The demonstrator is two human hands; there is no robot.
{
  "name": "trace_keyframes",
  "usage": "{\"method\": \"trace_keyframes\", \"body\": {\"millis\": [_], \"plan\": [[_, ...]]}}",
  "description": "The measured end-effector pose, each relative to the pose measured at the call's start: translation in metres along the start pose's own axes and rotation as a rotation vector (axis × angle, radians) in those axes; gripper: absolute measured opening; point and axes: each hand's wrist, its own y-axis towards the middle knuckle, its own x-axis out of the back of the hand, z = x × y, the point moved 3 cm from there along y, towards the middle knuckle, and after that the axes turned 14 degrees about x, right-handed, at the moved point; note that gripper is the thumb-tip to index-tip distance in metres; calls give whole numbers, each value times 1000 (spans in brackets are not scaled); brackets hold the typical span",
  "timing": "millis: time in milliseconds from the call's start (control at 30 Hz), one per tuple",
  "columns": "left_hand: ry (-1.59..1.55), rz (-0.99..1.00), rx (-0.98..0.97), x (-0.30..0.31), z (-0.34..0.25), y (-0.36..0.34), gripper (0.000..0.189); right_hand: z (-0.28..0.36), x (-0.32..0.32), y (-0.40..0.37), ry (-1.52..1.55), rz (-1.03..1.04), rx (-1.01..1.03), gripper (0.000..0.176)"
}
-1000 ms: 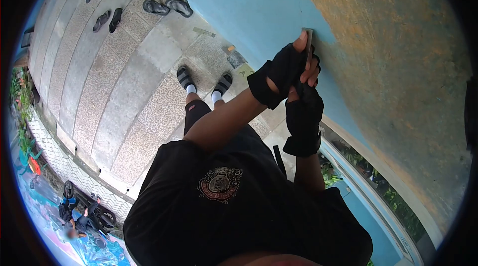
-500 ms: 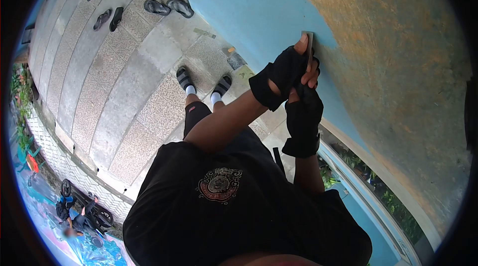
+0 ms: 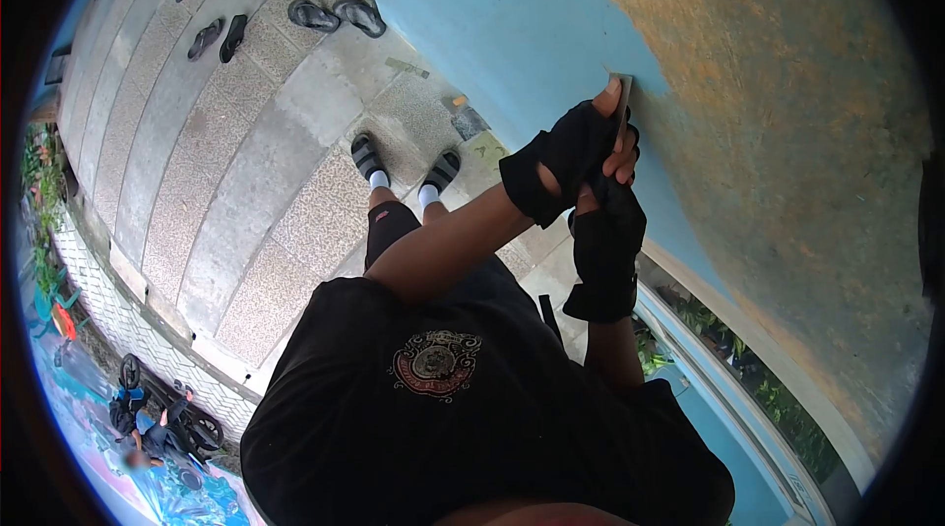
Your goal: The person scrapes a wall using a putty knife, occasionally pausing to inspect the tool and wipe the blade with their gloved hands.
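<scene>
Both my hands wear black fingerless gloves and meet on a flat metal scraper (image 3: 624, 101) held against the wall. My left hand (image 3: 576, 147) is closed around it, the thumb pressed flat along the blade near its tip. Just below, my right hand (image 3: 608, 226) is closed at the lower end of the same tool, its fingers bunched against the left hand. The handle is hidden inside the hands. The blade's end touches light blue paint (image 3: 512, 24) close to the border of a rough, brownish bare patch (image 3: 768, 113).
Several sandals (image 3: 313, 16) lie on the tiled floor (image 3: 246, 152). My feet stand close to the wall's base. A window frame (image 3: 728, 398) with plants runs at lower right. Far left, a person (image 3: 148, 442) is beside a motorcycle (image 3: 197, 423) near a low white wall (image 3: 128, 275).
Both hands and the scraper have shifted slightly right and down along the wall. A small pale mark now shows on the blue paint beside the blade tip.
</scene>
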Motion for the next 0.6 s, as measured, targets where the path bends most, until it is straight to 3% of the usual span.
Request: {"method": "trace_keyframes", "body": {"millis": [100, 233, 500, 600], "plan": [[-14, -30, -12, -6, 5, 0, 60, -9, 3, -5, 113, -18, -123, 25], [-48, 13, -18, 1, 1, 5, 60, -4, -1, 0, 116, -55, -122, 24], [-66, 1, -34, 2, -5, 8, 60, -3, 0, 2, -3, -69, 72, 25], [-89, -32, -17, -2, -2, 0, 60, -7, -3, 5, 162, -25, -108, 27]]}}
